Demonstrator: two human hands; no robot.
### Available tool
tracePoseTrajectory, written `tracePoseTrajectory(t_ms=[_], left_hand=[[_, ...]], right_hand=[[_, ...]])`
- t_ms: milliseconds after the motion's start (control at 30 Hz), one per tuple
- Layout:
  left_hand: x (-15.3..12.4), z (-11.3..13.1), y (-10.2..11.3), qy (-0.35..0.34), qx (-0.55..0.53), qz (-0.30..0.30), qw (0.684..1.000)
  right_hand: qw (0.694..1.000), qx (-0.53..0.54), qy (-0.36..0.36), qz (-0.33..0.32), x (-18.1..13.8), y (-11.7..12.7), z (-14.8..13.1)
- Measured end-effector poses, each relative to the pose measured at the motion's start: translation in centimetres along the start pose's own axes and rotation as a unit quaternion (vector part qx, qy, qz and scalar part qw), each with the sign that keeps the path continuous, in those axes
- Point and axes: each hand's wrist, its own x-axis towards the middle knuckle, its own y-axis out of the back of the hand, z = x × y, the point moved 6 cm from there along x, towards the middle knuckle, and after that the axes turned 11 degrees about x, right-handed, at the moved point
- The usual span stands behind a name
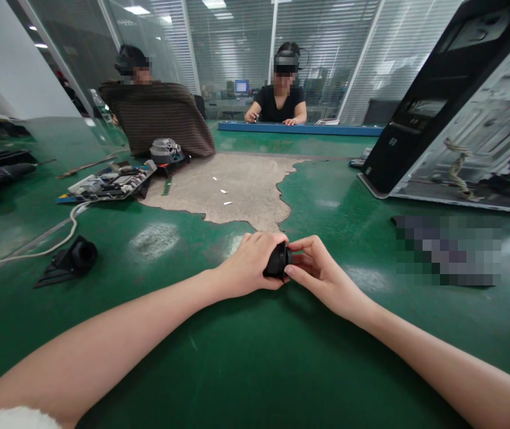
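White Sleeve [11,419] at Near Left; Black Part [276,263] Held Between Two Hands

Left forearm [116,339] and right forearm [438,363] extended from the lower corners toward the middle of a smooth, glossy green tabletop [219,381]. The left hand [246,265] was wrapped around the black part, a compact, rounded piece with a ridged rim. The right hand [326,277] gripped its right side between thumb and fingertips. Whether the part touched the tabletop could not be determined.

To the right stood a computer case [409,101] with a black front panel and an open side. Its bare metal interior contained a pale, twisted cable [456,170] and dark wiring [505,186]. To the left, a black bracket [70,257] with a round opening lay near a white cord [74,223]. Farther back, a circuit board [112,182] with angular components lay beside a grey, rounded device [165,151]. An irregular, ragged-edged beige patch [246,173] bore white scraps [224,191]; brown ribbed cloth [156,113] rose behind.
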Motion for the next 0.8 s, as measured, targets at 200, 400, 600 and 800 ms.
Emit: tracePoseTrajectory(t_ms=[200,400,600,800], left_hand=[[-0.13,-0.04,0.03,-0.002,-0.01,-0.004,1.0],[-0.12,-0.04,0.06,0.0,-0.017,-0.005,1.0],[-0.04,-0.04,0.13,0.005,-0.017,-0.008,1.0],[-0.06,-0.1,0.02,0.004,-0.013,-0.009,1.0]], right_hand=[[0.999,0.003,-0.005,-0.037,-0.31,-0.42,-0.05],[0.999,0.01,0.03,-0.029,-0.42,-0.31,-0.14],[1.0,-0.009,-0.005,-0.007,0.04,-0.05,-0.07],[0.998,0.015,-0.004,-0.053,-0.21,-0.37,-0.21]])
